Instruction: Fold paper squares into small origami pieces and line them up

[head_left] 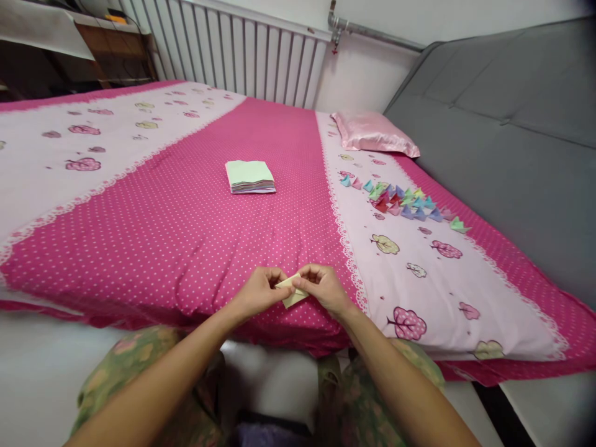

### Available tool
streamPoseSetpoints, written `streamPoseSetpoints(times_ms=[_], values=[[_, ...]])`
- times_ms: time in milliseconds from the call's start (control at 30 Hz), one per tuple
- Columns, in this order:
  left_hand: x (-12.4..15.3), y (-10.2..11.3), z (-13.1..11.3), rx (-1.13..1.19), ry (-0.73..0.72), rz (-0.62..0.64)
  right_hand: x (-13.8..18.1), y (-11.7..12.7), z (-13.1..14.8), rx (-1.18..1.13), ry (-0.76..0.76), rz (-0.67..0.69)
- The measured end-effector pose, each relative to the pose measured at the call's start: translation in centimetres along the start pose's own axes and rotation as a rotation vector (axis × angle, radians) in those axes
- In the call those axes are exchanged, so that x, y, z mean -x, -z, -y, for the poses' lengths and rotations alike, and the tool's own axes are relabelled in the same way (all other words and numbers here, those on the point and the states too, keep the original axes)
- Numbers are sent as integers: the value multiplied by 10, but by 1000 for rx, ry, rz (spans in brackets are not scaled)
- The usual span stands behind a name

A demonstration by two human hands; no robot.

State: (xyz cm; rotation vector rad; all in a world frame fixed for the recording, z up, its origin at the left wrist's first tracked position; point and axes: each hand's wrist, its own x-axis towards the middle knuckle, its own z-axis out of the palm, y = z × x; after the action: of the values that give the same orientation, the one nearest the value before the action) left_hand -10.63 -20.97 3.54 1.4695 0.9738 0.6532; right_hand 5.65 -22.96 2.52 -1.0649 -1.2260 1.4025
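Both my hands pinch one small folded sheet of pale yellow paper (294,300) just above the near edge of the bed. My left hand (264,290) has its thumb and fingers closed on the paper's left side. My right hand (325,288) grips its upper right side, and the two thumbs nearly meet on top. Part of the paper is hidden behind the fingers. Farther off, a stack of square coloured paper (251,174) lies on the bed with a pale green sheet uppermost. At the right, several small folded paper boats (405,202) in many colours stand grouped together.
The bed is covered by a pink dotted and tree-patterned sheet (195,248). A shiny pink pillow (375,133) lies at the far right, beside a grey padded headboard (507,105). Behind the bed runs a white radiator (242,53); a wooden desk (114,49) stands at the far left.
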Motion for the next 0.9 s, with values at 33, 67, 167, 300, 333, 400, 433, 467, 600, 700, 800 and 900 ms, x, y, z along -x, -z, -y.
streamPoseSetpoints(times_ms=[33,67,167,300,333,400,433,467,600,700,800,900], values=[[0,0,0,13,6,-12,0,0,0,-10,0,-11],[0,0,-1,34,8,-22,0,0,1,-19,2,-24],[-2,0,-1,113,-2,-60,2,1,3,-29,1,-36],[-1,-1,-4,182,10,-163,3,0,6,-13,-20,-3],[0,-1,-5,199,19,-186,3,0,6,-2,-24,6],[0,-1,-8,231,38,-215,2,0,6,17,-30,21],[1,-1,-9,246,47,-224,2,0,6,24,-31,25],[1,-1,-10,259,55,-230,2,0,6,30,-31,28],[-1,0,-9,276,64,-222,1,0,2,68,3,36],[-2,0,-7,260,56,-186,0,-1,-1,77,16,49],[-2,-1,-6,260,60,-170,0,-2,-2,65,3,40],[-1,-1,-6,256,57,-166,-1,-2,-2,39,-8,24]])
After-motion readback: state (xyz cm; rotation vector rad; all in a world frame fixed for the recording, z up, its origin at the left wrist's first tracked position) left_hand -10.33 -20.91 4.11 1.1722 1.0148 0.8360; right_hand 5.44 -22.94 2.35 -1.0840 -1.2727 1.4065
